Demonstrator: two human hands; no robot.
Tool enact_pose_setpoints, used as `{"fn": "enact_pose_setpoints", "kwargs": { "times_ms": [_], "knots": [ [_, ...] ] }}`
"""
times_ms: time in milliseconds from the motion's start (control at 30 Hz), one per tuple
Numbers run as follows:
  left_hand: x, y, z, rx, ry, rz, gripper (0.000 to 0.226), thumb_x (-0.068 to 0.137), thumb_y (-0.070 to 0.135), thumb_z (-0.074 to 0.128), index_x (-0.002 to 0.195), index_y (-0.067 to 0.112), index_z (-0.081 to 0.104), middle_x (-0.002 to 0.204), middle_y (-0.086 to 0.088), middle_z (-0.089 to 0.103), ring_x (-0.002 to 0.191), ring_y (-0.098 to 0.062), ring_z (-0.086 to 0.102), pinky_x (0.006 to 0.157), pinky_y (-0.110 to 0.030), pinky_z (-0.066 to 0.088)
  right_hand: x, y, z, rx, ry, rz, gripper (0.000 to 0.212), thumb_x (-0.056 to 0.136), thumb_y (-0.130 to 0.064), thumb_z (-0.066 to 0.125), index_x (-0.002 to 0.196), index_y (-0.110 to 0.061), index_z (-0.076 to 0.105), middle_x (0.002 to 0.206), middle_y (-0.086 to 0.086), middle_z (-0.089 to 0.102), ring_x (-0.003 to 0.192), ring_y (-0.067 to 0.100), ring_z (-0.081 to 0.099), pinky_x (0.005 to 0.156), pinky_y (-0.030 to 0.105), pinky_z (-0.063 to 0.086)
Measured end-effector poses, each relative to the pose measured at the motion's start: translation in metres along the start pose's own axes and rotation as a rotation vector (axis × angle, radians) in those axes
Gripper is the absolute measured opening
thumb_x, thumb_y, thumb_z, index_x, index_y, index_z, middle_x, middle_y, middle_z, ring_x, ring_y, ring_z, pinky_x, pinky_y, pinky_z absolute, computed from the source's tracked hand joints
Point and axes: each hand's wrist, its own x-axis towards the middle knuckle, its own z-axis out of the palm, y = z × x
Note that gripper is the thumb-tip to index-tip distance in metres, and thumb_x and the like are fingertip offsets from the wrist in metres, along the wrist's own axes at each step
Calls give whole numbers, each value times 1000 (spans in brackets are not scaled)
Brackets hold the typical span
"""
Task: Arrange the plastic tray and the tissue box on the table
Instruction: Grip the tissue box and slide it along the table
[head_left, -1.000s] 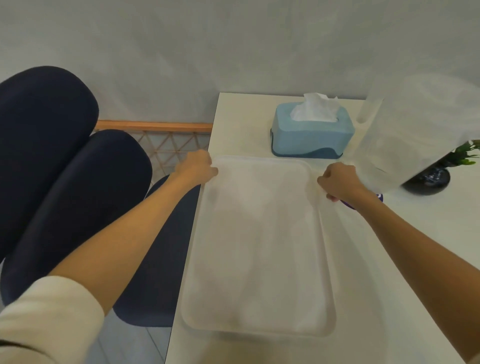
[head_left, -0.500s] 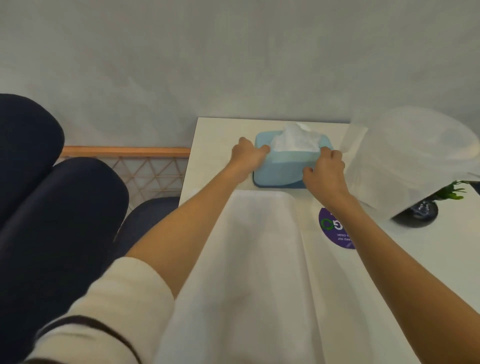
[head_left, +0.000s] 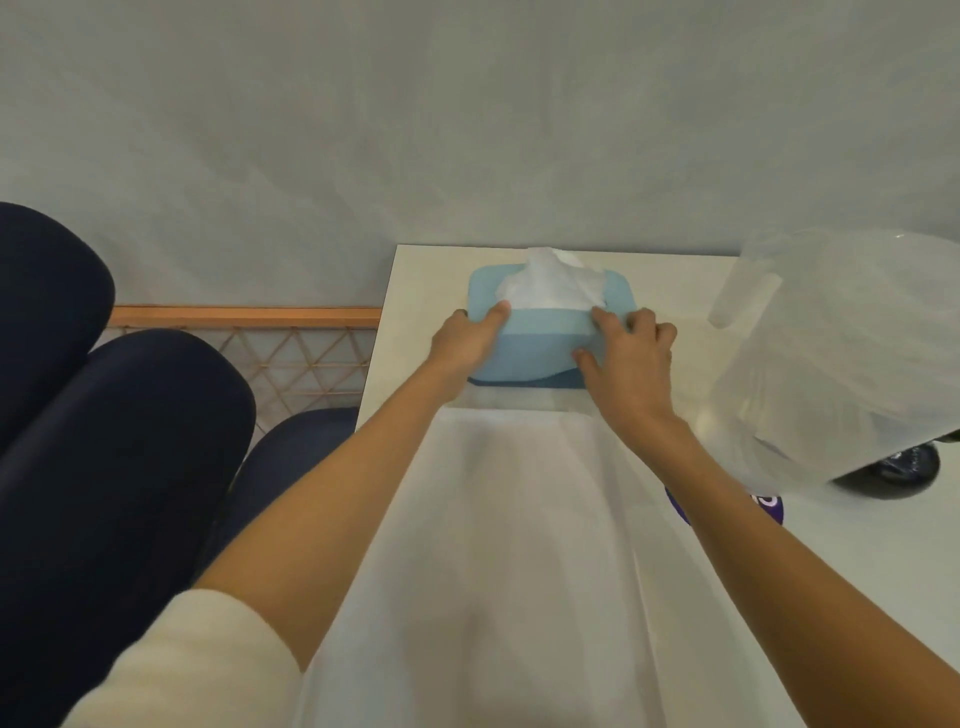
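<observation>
A light blue tissue box (head_left: 540, 345) with a white tissue sticking out of its top stands near the far edge of the white table (head_left: 415, 291). My left hand (head_left: 465, 343) grips its left end and my right hand (head_left: 631, 358) grips its right end. The box's near edge appears to sit just over the far rim of the translucent white plastic tray (head_left: 509, 545), which lies lengthwise on the table between my forearms. The tray's near end runs out of the picture.
A crumpled clear plastic bag (head_left: 841, 353) hangs over the table's right side, above a dark round base (head_left: 904, 467). A purple round sticker (head_left: 769, 506) lies right of the tray. Dark blue chair cushions (head_left: 104, 441) and a wooden lattice rail (head_left: 249, 317) are at the left.
Both hands left the tray's far corners, reached forward and took hold of the tissue box ends. The view has tilted forward and down over the table.
</observation>
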Motion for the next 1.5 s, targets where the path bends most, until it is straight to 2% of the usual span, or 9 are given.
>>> {"fn": "enact_pose_setpoints", "kwargs": {
  "times_ms": [67,133,300,567,867,1100,1233,1367,1500],
  "knots": [
    [6,-4,-18,-27,13,-8,75,74,65,56,126,10,52,125,-10,61,112,-31,59,99,-49,51,3,-12,2,-11,-7,-28,45,92,-34,55,134,-21,47,127,18,46,113,38,42,95,48,42],
    [12,-7,-33,-59,23,-2,67,81,60,58,126,11,52,125,-9,61,111,-29,59,98,-47,51,6,-23,4,18,-28,-47,44,91,-36,56,133,-24,49,128,16,45,108,39,48,97,49,42],
    [28,-11,-61,-124,32,-11,52,93,46,53,130,8,50,117,-6,58,98,-23,55,73,-33,49,18,-47,12,190,-107,-110,42,94,-31,54,133,-16,50,127,17,40,107,36,52,98,44,50],
    [53,-7,-87,-137,62,0,52,93,47,53,130,9,52,116,-7,60,94,-22,58,80,-37,50,45,-66,27,186,-136,-195,37,97,-27,48,132,-16,51,126,18,42,109,37,48,95,46,51],
    [80,-1,-93,-122,97,31,53,94,49,50,128,9,53,113,-6,60,92,-20,58,64,-29,50,71,-76,40,190,-114,-199,36,98,-22,48,132,-13,51,130,19,41,112,37,45,96,44,49],
    [93,0,-95,-96,102,37,48,91,54,51,115,13,55,118,-8,62,101,-24,60,86,-40,54,83,-78,47,195,-104,-199,35,97,-21,48,131,-14,52,132,20,41,113,38,46,97,43,48],
    [94,-1,-97,-80,107,31,61,87,59,51,124,10,56,121,-10,63,108,-28,61,96,-47,54,83,-78,49,195,-93,-197,35,98,-22,48,131,-14,52,133,20,41,114,37,46,98,43,48],
    [95,-2,-96,-56,127,54,67,82,65,50,120,10,57,121,-12,63,110,-31,61,98,-51,52,82,-77,45,175,-108,-213,36,98,-22,47,132,-14,51,132,20,41,111,39,47,94,47,51],
    [84,-2,-99,13,83,45,78,84,71,38,124,6,57,124,-13,62,111,-30,60,99,-49,51,86,-77,33,8,-194,-244,40,98,-29,42,138,-20,43,133,18,39,104,38,53,88,45,51]
  ]
}}
